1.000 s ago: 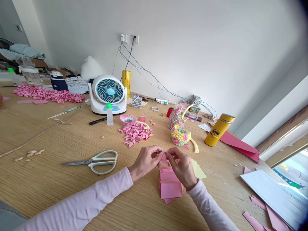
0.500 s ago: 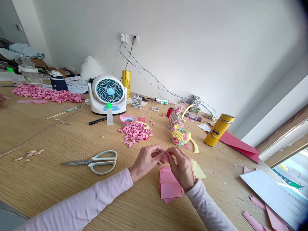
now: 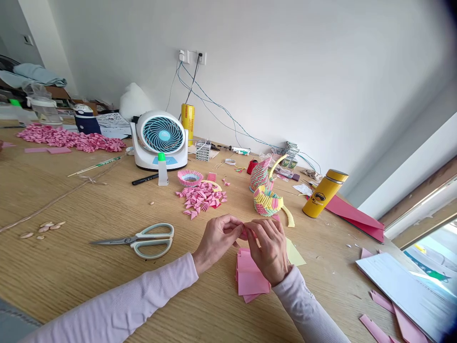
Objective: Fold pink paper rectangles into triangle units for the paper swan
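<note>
Both my left hand (image 3: pixel 222 238) and my right hand (image 3: pixel 268 245) pinch one small piece of pink paper (image 3: pixel 243 235), their fingertips meeting over it. Fingers cover most of the piece, so its folds are hard to see. Below my right hand lies a stack of pink paper slips (image 3: pixel 252 276), with a pale yellow sheet (image 3: pixel 294 253) to its right. Beyond my hands is a heap of folded pink paper pieces (image 3: pixel 202 196). Scissors (image 3: pixel 143 241) with pale handles rest left of my left hand, blades pointing left.
Two folded-paper models, one mostly yellow (image 3: pixel 267 202) and one pink and green (image 3: pixel 260 176), stand past my hands. A yellow flask (image 3: pixel 323 195) is at right. A white fan (image 3: pixel 160 140), a glue bottle (image 3: pixel 163 170) and a pink paper bowl (image 3: pixel 190 178) stand farther back.
My right hand's fingers have drawn closer over the pink paper, hiding more of it. The hands otherwise stay in nearly the same place.
</note>
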Demonstrator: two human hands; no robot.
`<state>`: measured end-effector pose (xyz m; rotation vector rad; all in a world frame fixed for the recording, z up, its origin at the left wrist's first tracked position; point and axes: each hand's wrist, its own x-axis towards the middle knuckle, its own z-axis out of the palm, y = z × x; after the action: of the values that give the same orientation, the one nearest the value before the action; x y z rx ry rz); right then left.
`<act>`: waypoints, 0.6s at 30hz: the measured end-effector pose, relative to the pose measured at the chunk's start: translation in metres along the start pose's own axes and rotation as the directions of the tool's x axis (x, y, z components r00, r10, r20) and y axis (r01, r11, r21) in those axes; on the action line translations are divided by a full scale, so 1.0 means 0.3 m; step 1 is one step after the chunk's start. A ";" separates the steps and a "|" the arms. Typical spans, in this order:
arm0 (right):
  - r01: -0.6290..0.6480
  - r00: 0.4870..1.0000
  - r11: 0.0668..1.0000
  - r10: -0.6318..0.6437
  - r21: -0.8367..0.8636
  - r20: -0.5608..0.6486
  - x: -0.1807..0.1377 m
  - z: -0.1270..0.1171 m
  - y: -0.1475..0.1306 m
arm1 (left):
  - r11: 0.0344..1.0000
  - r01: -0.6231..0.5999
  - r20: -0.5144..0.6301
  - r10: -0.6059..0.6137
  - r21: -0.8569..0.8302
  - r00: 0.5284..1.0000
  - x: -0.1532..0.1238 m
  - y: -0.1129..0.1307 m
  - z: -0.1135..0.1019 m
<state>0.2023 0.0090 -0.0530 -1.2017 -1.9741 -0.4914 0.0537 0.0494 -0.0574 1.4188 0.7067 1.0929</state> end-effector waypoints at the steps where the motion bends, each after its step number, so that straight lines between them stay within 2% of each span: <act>1: 0.004 1.000 1.000 -0.004 -0.002 -0.006 0.000 0.000 0.001 | 1.000 0.003 0.002 -0.003 -0.010 1.000 0.000 0.002 0.001; 12: 0.119 0.993 0.989 -0.118 -0.093 0.009 -0.015 0.001 0.021 | 0.997 0.067 0.007 -0.067 -0.025 0.998 0.004 0.010 -0.003; 16: 0.105 0.995 0.992 -0.104 -0.076 0.013 -0.018 0.001 0.018 | 0.997 0.069 0.019 -0.068 -0.045 0.997 0.010 0.009 -0.007; 18: 0.054 0.999 0.998 -0.054 -0.012 0.007 -0.015 0.001 0.013 | 0.995 0.076 0.021 -0.075 -0.058 0.997 0.014 0.008 -0.009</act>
<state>0.2069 0.0084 -0.0570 -1.1615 -2.0164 -0.5282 0.0525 0.0538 -0.0545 1.3402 0.7042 1.0321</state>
